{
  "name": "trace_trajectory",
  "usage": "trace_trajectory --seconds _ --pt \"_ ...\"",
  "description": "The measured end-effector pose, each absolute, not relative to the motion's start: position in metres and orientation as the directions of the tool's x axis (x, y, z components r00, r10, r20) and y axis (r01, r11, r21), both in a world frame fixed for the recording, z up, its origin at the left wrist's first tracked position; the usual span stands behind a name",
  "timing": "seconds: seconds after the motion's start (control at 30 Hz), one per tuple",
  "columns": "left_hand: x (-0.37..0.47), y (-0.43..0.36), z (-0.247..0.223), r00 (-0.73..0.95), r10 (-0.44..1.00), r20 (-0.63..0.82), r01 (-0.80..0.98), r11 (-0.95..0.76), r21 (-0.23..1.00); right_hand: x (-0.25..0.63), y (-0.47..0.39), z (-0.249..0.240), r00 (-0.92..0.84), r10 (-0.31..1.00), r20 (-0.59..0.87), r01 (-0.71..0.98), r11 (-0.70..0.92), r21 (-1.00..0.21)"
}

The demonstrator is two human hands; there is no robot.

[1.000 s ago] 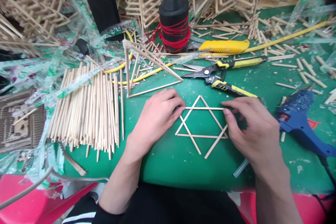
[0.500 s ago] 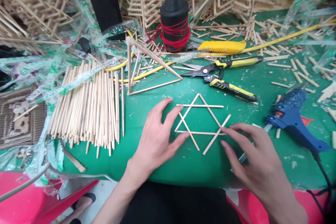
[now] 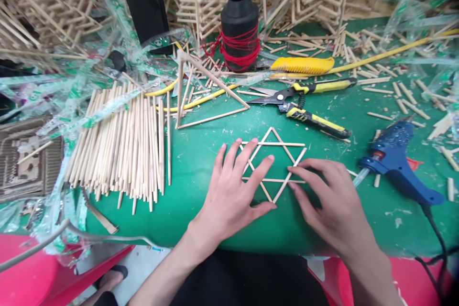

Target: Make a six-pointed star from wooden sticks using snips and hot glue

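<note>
Thin wooden sticks lie on the green tabletop as a six-pointed star, with a top horizontal stick (image 3: 287, 144) and a lower horizontal stick (image 3: 267, 180). My left hand (image 3: 236, 181) is spread flat over the star's left side, its fingers apart and partly hiding the sticks there. Its thumb tip rests by the bottom point. On the right, my right hand (image 3: 322, 191) has thumb and index finger at a slanted wooden stick (image 3: 298, 158), gripping it near its middle. That stick's lower end meets the left slanted stick (image 3: 264, 189) at the bottom point.
A pile of sticks (image 3: 122, 148) lies left, beside a standing stick frame (image 3: 211, 118). Yellow-black pruning shears (image 3: 301, 100), a yellow cutter (image 3: 303, 65) and a black spool with red thread (image 3: 239, 33) lie behind. A blue glue gun (image 3: 398, 158) is right, among stick offcuts.
My right hand has moved left with the slanted stick, closing the gap at the bottom point. My left hand has shifted right and spread over the star's left side.
</note>
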State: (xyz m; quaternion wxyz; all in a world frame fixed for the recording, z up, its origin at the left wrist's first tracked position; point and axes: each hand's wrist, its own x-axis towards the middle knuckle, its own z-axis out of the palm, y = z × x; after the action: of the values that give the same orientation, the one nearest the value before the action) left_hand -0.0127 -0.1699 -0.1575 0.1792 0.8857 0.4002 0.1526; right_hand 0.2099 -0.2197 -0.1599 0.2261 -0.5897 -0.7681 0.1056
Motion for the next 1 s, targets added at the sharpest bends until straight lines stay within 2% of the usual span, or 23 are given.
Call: trace_trajectory --seconds 1.0 --pt "-0.0133 -0.1702 -0.1587 0.651 0.749 0.118 0.630 -0.621 0.466 0.2100 -0.2163 -0.1607 -0.189 0.953 0.238 0.853 0.279 -0.440"
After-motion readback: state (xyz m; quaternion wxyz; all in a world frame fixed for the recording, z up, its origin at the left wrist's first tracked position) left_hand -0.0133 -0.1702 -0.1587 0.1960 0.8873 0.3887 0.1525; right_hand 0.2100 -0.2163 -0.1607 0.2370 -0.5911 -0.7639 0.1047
